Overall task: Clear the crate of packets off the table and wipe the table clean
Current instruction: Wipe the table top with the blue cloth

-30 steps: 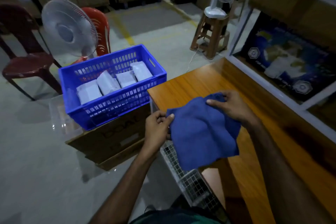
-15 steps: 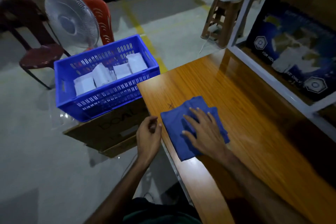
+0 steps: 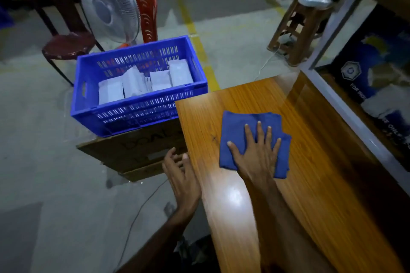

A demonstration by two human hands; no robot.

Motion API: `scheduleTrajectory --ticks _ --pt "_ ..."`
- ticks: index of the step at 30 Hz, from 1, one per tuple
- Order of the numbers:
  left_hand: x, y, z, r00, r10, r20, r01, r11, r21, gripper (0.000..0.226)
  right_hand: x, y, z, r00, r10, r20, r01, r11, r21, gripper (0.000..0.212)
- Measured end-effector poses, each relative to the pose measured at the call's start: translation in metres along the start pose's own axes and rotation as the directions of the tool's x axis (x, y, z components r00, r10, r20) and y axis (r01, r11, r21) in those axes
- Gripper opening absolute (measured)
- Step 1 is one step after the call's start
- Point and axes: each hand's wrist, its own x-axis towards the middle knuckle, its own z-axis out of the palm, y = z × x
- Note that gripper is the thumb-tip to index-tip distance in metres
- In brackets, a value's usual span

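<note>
While flat on cloth point(image 3: 248, 131), R hand point(image 3: 257, 155), crate point(image 3: 137, 108) off table point(image 3: 310, 184)

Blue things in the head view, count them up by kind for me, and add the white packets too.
Blue crate: 1
Blue cloth: 1
White packets visible in the crate: 4
Total: 6
The crate rests on a cardboard box beside the table, not on it.

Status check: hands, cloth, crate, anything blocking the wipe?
Right hand flat on blue cloth, pressing it to table. Left hand open at table edge. Crate off table, on cardboard box. Nothing blocking.
</note>
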Motion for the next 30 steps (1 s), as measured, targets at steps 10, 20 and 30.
scheduleTrajectory --ticks 10,20,30 --pt "0.017 -0.004 0.044 0.922 -0.214 -0.322 0.157 0.968 -0.194 0.068 0.050 -0.038 0.023 0.710 -0.697 0.101 0.701 0.714 -0.003 0.057" --pt "0.011 0.005 0.045 0.932 -0.108 -0.347 0.113 0.994 -0.008 0.062 0.084 -0.120 0.034 0.994 -0.111 -0.017 0.112 0.992 0.059 0.058" --pt "0.010 0.004 0.048 0.925 -0.054 -0.376 0.084 0.994 0.063 0.054 0.089 -0.147 0.042 0.862 -0.501 0.070 0.500 0.865 0.037 0.054"
